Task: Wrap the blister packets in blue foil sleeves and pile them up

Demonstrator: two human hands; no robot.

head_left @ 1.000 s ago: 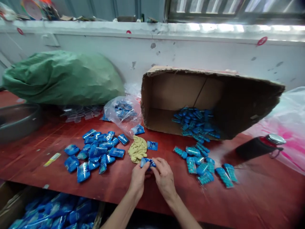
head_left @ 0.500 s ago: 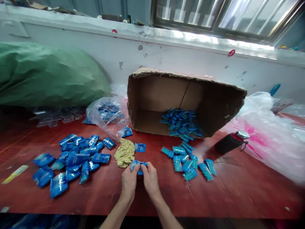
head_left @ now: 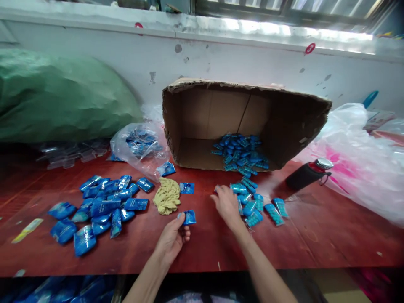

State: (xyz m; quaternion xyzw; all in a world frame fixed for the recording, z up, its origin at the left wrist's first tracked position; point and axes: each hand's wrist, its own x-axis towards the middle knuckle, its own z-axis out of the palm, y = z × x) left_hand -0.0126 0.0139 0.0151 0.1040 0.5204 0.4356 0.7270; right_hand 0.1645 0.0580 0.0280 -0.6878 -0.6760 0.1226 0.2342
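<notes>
My left hand (head_left: 173, 237) pinches a small flat blue pouch (head_left: 189, 217) by its left edge, just above the red table. My right hand (head_left: 226, 204) is over the left end of a loose group of small clear bottles with blue contents (head_left: 249, 207). Its thumb is apart from the fingers, and they largely cover one bottle; only that bottle's clear end shows. Another blue pouch (head_left: 187, 188) lies flat beside a crumpled yellow cloth (head_left: 167, 196). A pile of fuller blue pouches (head_left: 105, 207) spreads to the left.
A cardboard box (head_left: 195, 158) lies on its side with many more bottles inside. A clear bag of blue pouches (head_left: 139, 143) leans left of it. To the right stand a tilted black-sleeved flask (head_left: 304, 174) and white plastic bags (head_left: 350, 151). A large green sack (head_left: 63, 97) fills the back left.
My hands were together on a blue pouch. My right hand has let go and moved right to the bottles; my left hand keeps the pouch. The camera view has tilted down slightly.
</notes>
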